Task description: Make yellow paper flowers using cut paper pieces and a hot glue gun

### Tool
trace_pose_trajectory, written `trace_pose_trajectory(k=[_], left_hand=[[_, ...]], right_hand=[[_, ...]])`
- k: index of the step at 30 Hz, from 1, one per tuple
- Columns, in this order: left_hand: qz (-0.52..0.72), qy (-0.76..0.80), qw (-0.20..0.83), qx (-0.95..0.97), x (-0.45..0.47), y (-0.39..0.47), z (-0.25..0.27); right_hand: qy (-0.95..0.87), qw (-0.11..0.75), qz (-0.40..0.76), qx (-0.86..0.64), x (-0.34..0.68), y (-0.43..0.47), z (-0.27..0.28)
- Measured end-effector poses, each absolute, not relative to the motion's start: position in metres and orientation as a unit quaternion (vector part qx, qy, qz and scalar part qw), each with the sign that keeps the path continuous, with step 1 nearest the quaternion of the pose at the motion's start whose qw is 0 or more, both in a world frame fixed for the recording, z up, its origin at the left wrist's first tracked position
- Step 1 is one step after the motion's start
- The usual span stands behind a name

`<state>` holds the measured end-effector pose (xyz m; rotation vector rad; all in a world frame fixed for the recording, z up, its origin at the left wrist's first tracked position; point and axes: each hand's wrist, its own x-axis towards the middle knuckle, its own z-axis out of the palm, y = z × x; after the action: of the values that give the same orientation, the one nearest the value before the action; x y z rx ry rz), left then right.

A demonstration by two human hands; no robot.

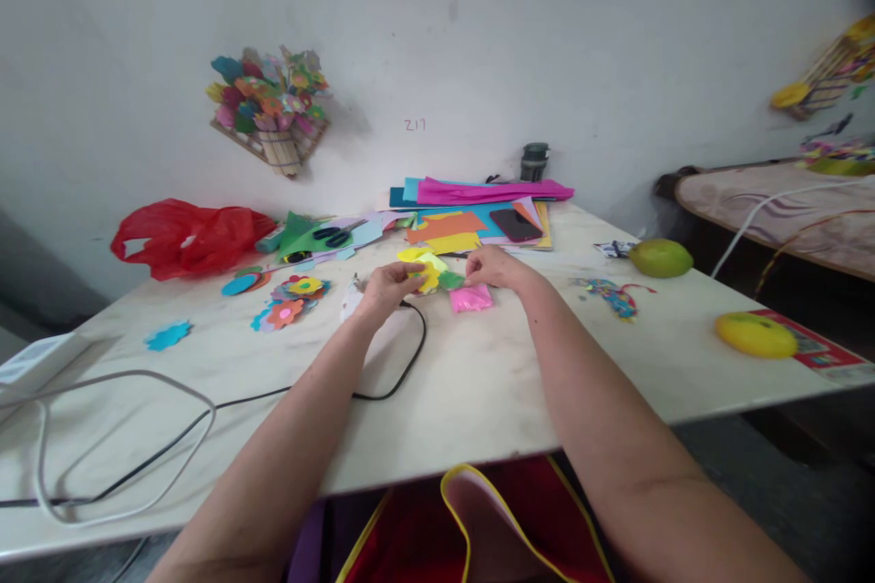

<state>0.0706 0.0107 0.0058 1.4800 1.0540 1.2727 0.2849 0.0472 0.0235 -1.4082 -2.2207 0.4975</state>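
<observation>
My left hand (pixel 384 293) is closed, its thumb and fingers pinching the edge of a yellow paper flower (pixel 429 276). Facing it, my right hand (pixel 495 268) is curled in a pinch at the tip of a green leaf-shaped paper piece (pixel 451 281), which meets the flower's right side. Just below the green piece lies a small pink packet (pixel 471 299). More yellow paper (pixel 413 253) lies behind the flower. Beside my left hand is a whitish object (pixel 352 295), partly hidden, with a black cord (pixel 418 348) running close by.
Layered paper flowers (pixel 285 313), a blue flower cutout (pixel 168 335), scissors (pixel 331 237) and a red plastic bag (pixel 188 241) are on the left. Coloured sheets (pixel 447 226) and a phone (pixel 515 225) lie behind. Two yellowish fruits (pixel 660 258) and a power strip (pixel 41 357) flank the table.
</observation>
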Motion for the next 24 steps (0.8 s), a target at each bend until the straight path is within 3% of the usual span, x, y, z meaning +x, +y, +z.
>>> trace_pose_trajectory(k=[24], left_hand=[[0.513, 0.426, 0.455, 0.590, 0.068, 0.008, 0.008]], right_hand=[[-0.827, 0.179, 0.150, -0.512, 0.284, 0.049, 0.020]])
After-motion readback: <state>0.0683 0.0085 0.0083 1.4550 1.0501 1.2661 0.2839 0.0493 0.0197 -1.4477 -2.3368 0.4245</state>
